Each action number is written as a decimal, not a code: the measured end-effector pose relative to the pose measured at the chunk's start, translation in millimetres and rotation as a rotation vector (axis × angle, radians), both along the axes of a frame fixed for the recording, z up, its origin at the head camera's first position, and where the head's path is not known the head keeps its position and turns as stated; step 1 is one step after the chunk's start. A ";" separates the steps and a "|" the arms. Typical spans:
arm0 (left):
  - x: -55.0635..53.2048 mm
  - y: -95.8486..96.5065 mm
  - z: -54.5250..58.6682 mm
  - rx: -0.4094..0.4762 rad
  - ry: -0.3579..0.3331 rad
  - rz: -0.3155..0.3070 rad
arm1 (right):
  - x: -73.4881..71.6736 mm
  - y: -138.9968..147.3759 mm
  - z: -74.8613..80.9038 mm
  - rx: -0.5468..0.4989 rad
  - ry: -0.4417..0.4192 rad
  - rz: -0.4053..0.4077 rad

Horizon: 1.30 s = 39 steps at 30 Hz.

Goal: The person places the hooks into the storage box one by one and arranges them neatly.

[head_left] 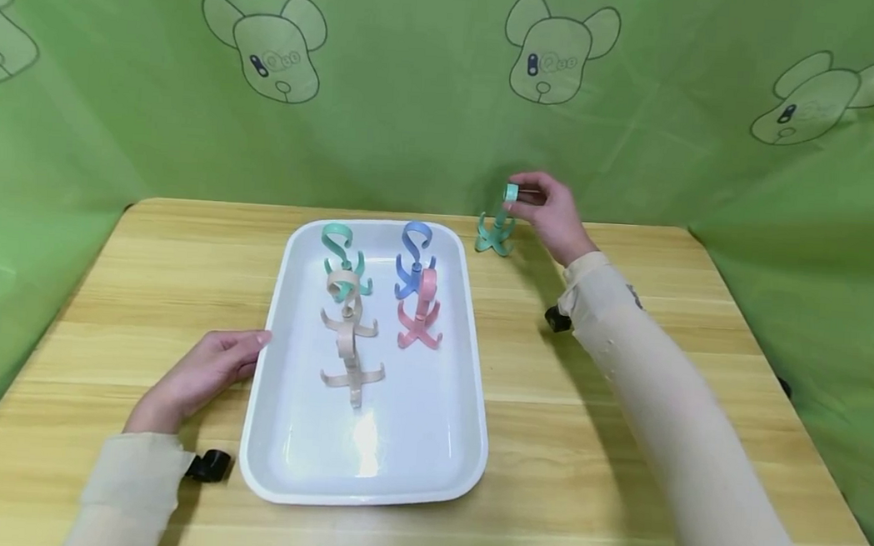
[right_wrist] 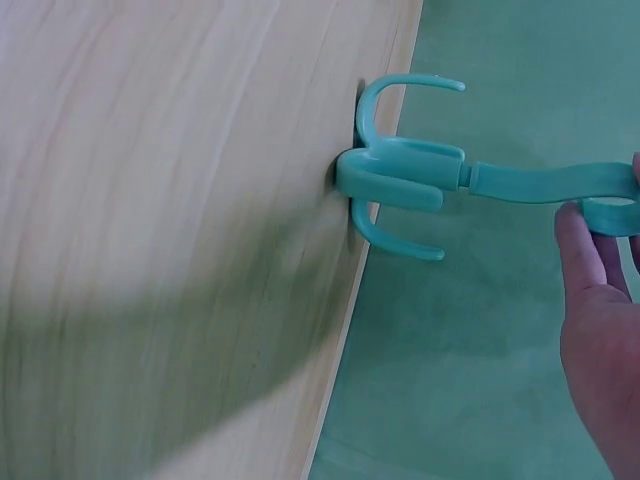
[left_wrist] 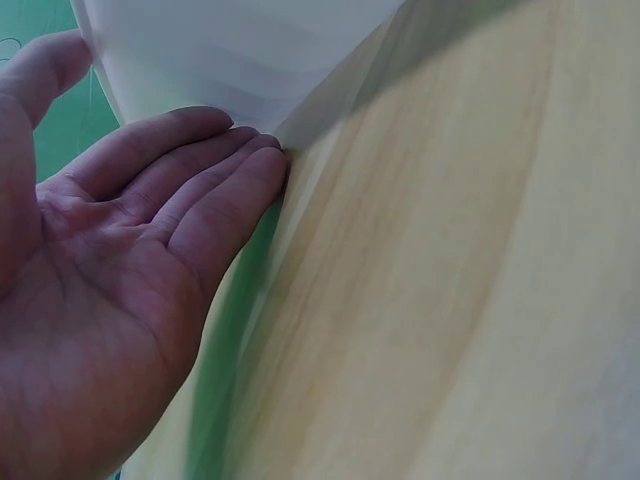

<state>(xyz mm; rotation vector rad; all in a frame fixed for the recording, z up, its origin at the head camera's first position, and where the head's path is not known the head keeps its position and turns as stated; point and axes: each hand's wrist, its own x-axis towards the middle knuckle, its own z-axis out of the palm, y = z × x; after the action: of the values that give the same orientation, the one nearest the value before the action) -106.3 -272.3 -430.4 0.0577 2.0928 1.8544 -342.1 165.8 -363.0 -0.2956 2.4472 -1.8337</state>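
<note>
My right hand (head_left: 551,216) pinches the curled top of a green hanging hook (head_left: 495,235) beyond the tray's back right corner. In the right wrist view, the hook's curved prongs (right_wrist: 400,185) stand on the wood near the table's far edge. My left hand (head_left: 209,372) is at the left side of a white tray (head_left: 415,447), thumb at the rim and nearly straight fingers (left_wrist: 190,170) against the outer wall. Inside the tray stand another green hook (head_left: 346,265), a blue hook (head_left: 413,271), a pink hook (head_left: 422,318) and two beige hooks, one a beige hook (head_left: 351,368) in front.
The tray rests on a light wooden table (head_left: 590,474). A green curtain (head_left: 408,138) with printed bear heads hangs behind the table and along both sides. A small black device (head_left: 209,465) sits at the left wrist, another black device (head_left: 557,319) at the right.
</note>
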 end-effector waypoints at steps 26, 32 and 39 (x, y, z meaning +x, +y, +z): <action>2.3 -4.2 -0.1 -0.030 0.002 0.000 | 11.8 15.9 13.4 -0.035 0.041 -0.020; 4.3 -6.5 0.6 -0.026 0.006 -0.009 | 19.1 17.0 12.0 -0.062 0.032 -0.032; 1.2 0.8 -0.4 0.009 0.025 -0.016 | 34.8 23.6 30.1 -0.012 0.081 -0.058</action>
<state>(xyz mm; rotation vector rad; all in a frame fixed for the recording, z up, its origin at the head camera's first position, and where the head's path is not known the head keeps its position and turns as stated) -105.1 -271.5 -430.8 0.1001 2.0942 1.8627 -307.3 189.4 -332.8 -0.3087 2.5244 -1.8956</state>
